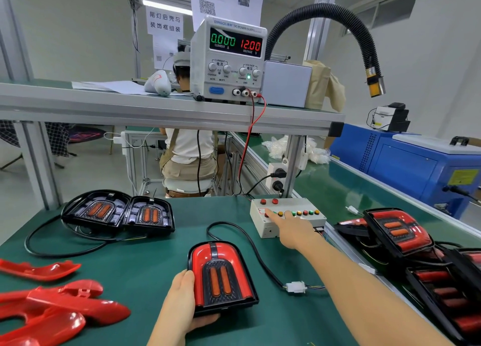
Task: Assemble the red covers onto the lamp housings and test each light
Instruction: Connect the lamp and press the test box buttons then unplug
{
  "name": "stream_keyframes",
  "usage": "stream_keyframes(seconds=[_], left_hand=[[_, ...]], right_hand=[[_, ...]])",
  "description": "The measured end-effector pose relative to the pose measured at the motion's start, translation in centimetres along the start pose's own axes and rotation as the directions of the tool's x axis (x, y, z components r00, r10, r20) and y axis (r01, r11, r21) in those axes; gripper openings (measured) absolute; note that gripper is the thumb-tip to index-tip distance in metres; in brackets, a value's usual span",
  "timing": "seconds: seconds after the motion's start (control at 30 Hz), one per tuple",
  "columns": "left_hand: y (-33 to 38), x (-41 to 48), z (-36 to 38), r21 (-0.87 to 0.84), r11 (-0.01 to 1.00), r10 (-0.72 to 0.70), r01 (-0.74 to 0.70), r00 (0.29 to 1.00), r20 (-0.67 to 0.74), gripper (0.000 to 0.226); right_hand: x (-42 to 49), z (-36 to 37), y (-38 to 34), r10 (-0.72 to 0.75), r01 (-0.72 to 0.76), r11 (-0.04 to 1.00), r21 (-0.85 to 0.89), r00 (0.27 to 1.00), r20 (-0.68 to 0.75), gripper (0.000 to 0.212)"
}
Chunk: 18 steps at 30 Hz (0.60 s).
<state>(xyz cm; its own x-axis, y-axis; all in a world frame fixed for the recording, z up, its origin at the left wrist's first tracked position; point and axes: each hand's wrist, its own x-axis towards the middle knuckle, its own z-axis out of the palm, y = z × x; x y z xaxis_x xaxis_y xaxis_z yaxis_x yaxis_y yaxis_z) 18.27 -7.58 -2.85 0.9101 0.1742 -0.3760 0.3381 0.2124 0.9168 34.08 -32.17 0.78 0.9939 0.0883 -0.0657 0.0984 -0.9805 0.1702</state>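
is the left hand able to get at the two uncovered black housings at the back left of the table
Likely yes, once it lets go: the left hand grips the covered lamp now. Between it and the housings lies only bare green table and a flat black cable, nothing standing in the way.

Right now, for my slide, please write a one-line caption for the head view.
Left hand holds the red-covered lamp while the right hand touches the button box; power supply shows 12.00 V.
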Motion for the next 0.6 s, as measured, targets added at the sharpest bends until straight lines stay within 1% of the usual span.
stream_keyframes(seconds=[0.2,0.33,0.6], left_hand=[[-0.03,-0.17,-0.05,-0.006,1.000,0.007,-0.007,1.000,-0.012,0.028],[0.09,-0.31,-0.11,-0.011,1.000,-0.004,0.003,1.000,-0.009,0.033],[0.09,-0.36,-0.11,-0.018,1.000,-0.005,0.005,1.000,0.003,0.033]], right_hand=[[0.03,0.01,0.21,0.009,-0.009,1.000,0.009,1.000,0.005,0.080],[0.03,-0.01,0.22,0.033,-0.033,0.999,0.025,0.999,0.011,0.080],[-0.50,-0.51,0.16,-0.020,0.020,1.000,0.002,1.000,0.012,0.084]])
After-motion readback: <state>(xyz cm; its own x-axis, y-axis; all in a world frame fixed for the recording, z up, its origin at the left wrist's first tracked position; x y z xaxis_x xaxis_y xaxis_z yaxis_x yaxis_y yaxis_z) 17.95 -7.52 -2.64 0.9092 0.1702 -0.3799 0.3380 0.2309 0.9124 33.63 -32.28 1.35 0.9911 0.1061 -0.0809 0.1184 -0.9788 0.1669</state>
